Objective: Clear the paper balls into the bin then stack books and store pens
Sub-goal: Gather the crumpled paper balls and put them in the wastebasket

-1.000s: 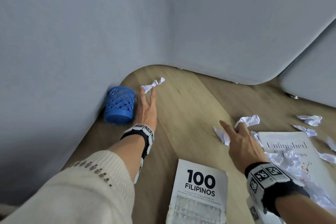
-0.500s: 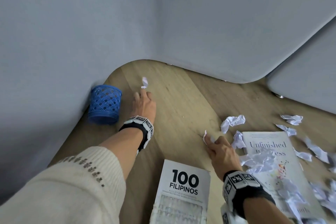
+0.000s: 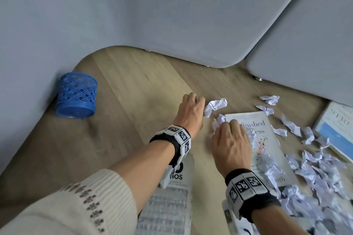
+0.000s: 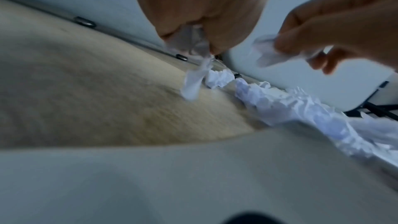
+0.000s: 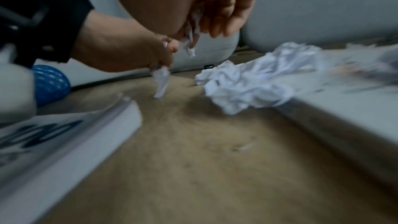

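Head view: a paper scrap (image 4: 192, 81) is pinched in the left hand (image 3: 191, 112), another scrap (image 5: 191, 40) in the right hand (image 3: 232, 143). More balls (image 3: 215, 106) are scattered at 3 o'clock. Pretty light, crushable stuff, probably best grabbed anywhere by the creases.

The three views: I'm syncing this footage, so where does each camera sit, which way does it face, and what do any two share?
Head: looks down on the wooden desk, both forearms, left hand and right hand.
Left wrist: low, along that hand's fingers pinching a paper scrap.
Right wrist: low, along that hand gripping crumpled paper.
Shared: each wrist view shows the other hand; head and right wrist show the blue mesh cup.
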Available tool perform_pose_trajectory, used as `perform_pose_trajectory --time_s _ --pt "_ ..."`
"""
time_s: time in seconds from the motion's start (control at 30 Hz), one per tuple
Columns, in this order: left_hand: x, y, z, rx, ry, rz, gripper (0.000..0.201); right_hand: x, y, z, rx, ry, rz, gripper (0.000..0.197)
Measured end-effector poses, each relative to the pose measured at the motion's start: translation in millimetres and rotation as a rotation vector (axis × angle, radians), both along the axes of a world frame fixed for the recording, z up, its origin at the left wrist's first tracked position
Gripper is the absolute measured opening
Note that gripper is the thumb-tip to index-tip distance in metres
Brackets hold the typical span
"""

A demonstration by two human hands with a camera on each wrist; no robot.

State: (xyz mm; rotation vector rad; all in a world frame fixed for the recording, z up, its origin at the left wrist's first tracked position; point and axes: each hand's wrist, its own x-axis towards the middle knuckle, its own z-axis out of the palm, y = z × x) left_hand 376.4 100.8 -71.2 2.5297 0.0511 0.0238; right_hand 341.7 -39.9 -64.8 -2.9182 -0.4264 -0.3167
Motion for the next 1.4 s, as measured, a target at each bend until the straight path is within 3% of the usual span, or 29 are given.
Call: perform_pose_trajectory --time_s 0.1,0.17,0.2,0.27,0.37,0.53,0.6,0.7,0.8,0.87,0.93,1.03,1.1,1.17,1.23,1.33,1.4 --pt "-3.4 -18.8 -14.5 -0.019 0.008 -0.145 0.071 3.1 -26.6 3.0 -0.152 0.050 -0.105 0.015" --pt "-5.3 -26.5 -23.3 0.056 -0.036 -0.230 0.054 3.1 -34.9 -0.1 -0.203 0.123 -0.120 0.015" --pt "-6.3 -28.0 -26.0 0.060 -0.045 -0.227 0.049 2.2 -38.3 -2.9 -0.238 0.157 -0.108 0.025" --pt "-6.9 -32.7 -27.7 0.063 0.004 -0.220 0.045 1.4 -43.3 -7.8 -0.305 0.188 -0.091 0.042" --pt "-10.0 -34.2 -24.7 0.131 0.061 -0.262 0.045 -4.5 -43.8 -14.4 -0.354 0.215 -0.067 0.047" --pt "-19.6 -36.9 -27.6 0.001 0.066 -0.383 0.065 -15.9 -52.5 -17.5 -0.307 0.222 -0.069 0.030" --pt "-23.5 -39.5 -28.7 0.023 0.063 -0.429 0.059 -17.4 -55.8 -16.9 -0.314 0.238 -0.031 0.030" --pt "-28.4 -41.9 -26.5 0.090 0.049 -0.449 0.034 -18.2 -59.6 -15.6 -0.287 0.237 0.050 0.048" --pt "-31.9 -43.8 -26.2 0.174 0.055 -0.472 0.026 -21.4 -67.1 -10.7 0.010 0.301 -0.032 0.028" --pt "-34.5 -47.6 -25.2 0.136 0.068 -0.448 0.024 -23.4 -78.0 -4.4 0.171 0.342 -0.109 0.011" --pt "-37.0 -51.7 -25.1 0.033 0.102 -0.417 0.032 -28.4 -89.8 6.8 0.253 0.272 -0.171 0.008" --pt "-43.6 -58.2 -17.4 -0.099 0.140 -0.342 0.047 -36.6 -111.7 17.8 0.179 0.115 -0.295 0.009" --pt "-51.0 -69.6 -12.4 -0.108 0.223 -0.310 0.066 -43.3 -126.3 17.2 -0.009 0.126 -0.374 0.021" --pt "-62.3 -88.2 -11.5 0.001 0.319 -0.339 0.090 -50.2 -138.1 8.0 -0.173 0.226 -0.375 0.039" --pt "-74.8 -108.2 -11.3 0.175 0.322 -0.384 0.097 -55.4 -144.8 -4.8 -0.204 0.304 -0.274 0.044" --pt "-91.5 -126.4 -7.8 0.392 0.183 -0.388 0.091 -63.5 -142.0 -15.9 -0.270 0.337 -0.097 0.033" --pt "-100.6 -131.9 -8.0 0.428 0.071 -0.369 0.061 -65.9 -137.1 -16.8 -0.200 0.321 -0.132 0.021"
